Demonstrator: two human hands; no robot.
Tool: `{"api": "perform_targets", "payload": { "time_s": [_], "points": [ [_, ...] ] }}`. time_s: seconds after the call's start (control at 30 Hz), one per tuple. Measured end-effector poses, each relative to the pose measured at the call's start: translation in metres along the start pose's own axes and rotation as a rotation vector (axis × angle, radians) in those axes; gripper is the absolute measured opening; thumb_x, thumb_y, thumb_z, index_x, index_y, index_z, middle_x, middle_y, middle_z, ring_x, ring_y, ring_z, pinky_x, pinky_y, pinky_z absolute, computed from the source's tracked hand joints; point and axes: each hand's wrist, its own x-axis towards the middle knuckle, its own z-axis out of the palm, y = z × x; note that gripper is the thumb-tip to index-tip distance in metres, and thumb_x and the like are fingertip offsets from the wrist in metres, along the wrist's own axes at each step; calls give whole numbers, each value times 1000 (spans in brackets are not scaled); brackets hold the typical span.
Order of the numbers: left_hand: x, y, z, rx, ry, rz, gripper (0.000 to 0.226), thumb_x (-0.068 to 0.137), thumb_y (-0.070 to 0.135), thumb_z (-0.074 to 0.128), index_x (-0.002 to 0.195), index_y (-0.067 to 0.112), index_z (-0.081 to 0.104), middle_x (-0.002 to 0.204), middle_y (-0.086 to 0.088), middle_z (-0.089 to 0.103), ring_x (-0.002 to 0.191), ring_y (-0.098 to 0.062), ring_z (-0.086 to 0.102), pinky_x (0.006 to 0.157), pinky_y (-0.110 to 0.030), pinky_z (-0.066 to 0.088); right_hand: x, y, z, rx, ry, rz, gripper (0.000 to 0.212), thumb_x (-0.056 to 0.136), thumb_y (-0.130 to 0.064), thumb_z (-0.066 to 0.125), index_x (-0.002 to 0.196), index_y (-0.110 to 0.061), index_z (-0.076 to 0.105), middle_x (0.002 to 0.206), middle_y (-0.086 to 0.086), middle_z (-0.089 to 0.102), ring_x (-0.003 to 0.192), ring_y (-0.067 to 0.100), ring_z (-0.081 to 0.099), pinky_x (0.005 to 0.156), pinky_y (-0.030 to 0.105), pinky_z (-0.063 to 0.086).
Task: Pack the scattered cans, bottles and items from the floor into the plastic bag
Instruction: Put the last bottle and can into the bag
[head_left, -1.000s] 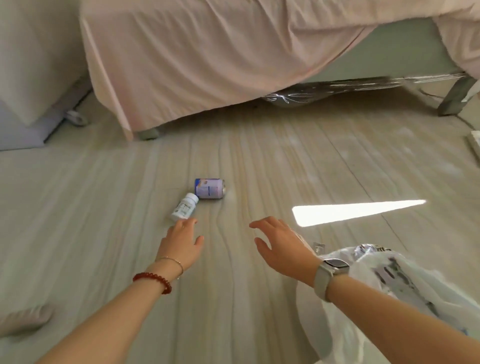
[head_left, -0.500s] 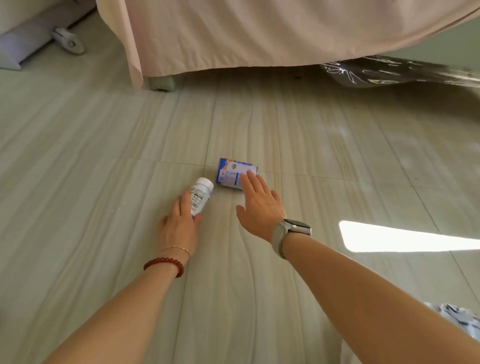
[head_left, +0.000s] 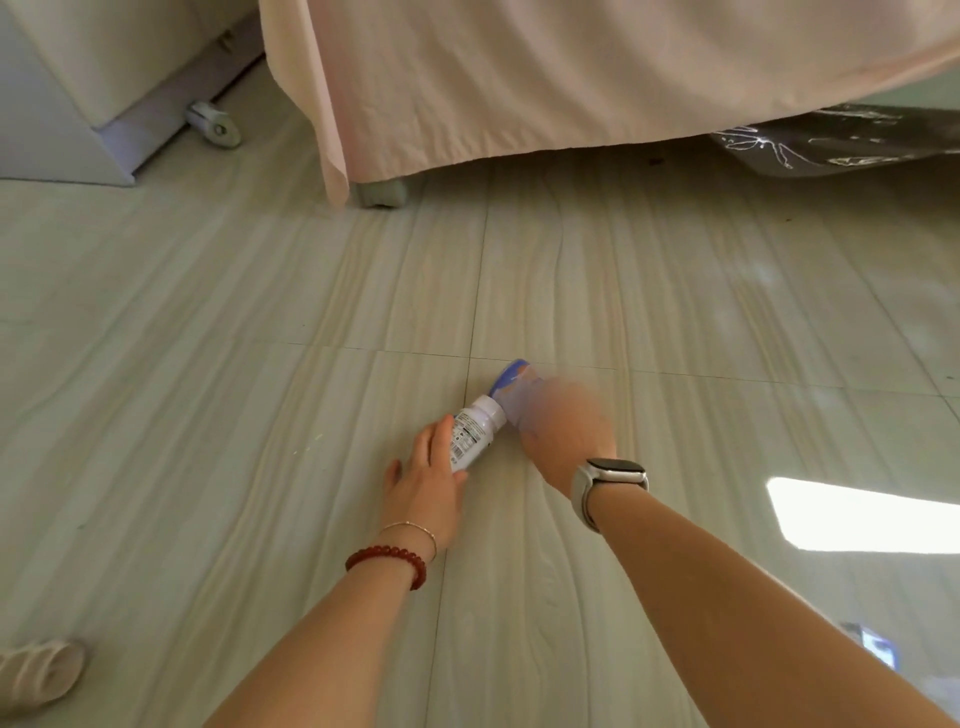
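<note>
Both hands are down on the floor (head_left: 260, 467) right now. The left hand (head_left: 423, 486) has its fingers wrapped along a small white pill bottle (head_left: 475, 428) lying on its side, thumb tucked under where I can't see it. The right hand (head_left: 563, 431) is a blur, on top of a blue-and-white can (head_left: 511, 387) just past the bottle's cap, so I honestly can't tell if it's gripping or just touching.

Both look light and rigid, smooth and round, so they'll probably roll if nudged. I'd take each around the middle of the body, not by the ends. The can could dent if squeezed hard.

Nothing blocks the two items. The bed with its pink sheet (head_left: 571, 78) hangs down well behind them, a bed leg (head_left: 382, 193) pokes out under it, and some dark plastic wrap (head_left: 841, 140) sits under the bed to the right. A slipper (head_left: 39, 673) is at the lower left. The plastic bag isn't clearly visible from here, only something blurry at the bottom right edge.
</note>
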Motion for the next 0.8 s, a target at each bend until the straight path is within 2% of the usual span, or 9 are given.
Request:
{"api": "perform_targets", "payload": {
  "time_s": [0.1,0.23,0.3,0.4,0.5,0.57,0.63,0.7,0.8],
  "points": [
    [0,7,-9,30,-67,-30,61,93,17,42,144,19,9,147,-2,20,120,-27,42,104,-42,30,-22,9,-6,47,-55,102,50,86,-34,50,123,-6,32,118,11,48,106,31,52,80,38,40],
    [-9,17,-19,-56,-93,-95,60,91,16,47,142,15,17,140,-12,29,107,-35,50,93,-43,41,-76,31,-12,-8,-131,30,53,83,-35,54,123,-9,30,118,11,47,106,31,51,83,40,42],
    [-28,23,-20,-217,-33,-147,54,88,16,53,137,9,30,127,-16,40,99,-33,53,85,-37,45,-106,35,-11,27,-175,23,52,82,-34,54,121,-9,30,117,11,49,106,32,52,84,39,42],
    [-70,36,-18,-529,136,-322,38,82,17,60,116,4,53,103,-15,58,79,-25,52,70,-28,39,-146,39,-13,187,-247,83,48,79,-35,54,116,-11,34,114,11,53,104,33,54,86,38,40],
    [-109,50,-19,-804,232,-416,54,65,34,56,112,8,58,106,-14,64,81,-25,57,75,-35,50,-180,43,-30,379,-223,149,50,77,-39,54,116,-14,38,114,10,55,105,33,52,89,38,41],
    [-128,66,-24,-898,212,-377,48,71,29,60,115,10,57,108,-11,63,86,-23,59,81,-40,52,-202,51,-51,477,-172,139,51,76,-40,55,119,-17,38,113,8,55,103,29,53,87,36,43],
    [-142,88,-32,-977,214,-315,36,83,14,58,118,7,55,108,-9,60,88,-21,57,77,-36,50,-222,64,-79,609,-102,131,53,76,-41,58,121,-21,37,114,3,52,98,24,54,81,30,43],
    [-154,116,-42,-1024,206,-215,33,86,8,55,119,7,53,107,-6,58,89,-20,57,74,-34,51,-240,84,-110,701,6,115,54,74,-40,62,120,-25,37,114,-1,49,96,19,54,80,29,45],
    [-177,161,-49,-1003,145,-5,28,83,12,59,110,16,54,96,4,59,82,-8,59,64,-18,54,-271,125,-150,749,122,74,57,73,-33,66,121,-26,36,114,0,51,96,16,56,84,33,49]
  ]
}}
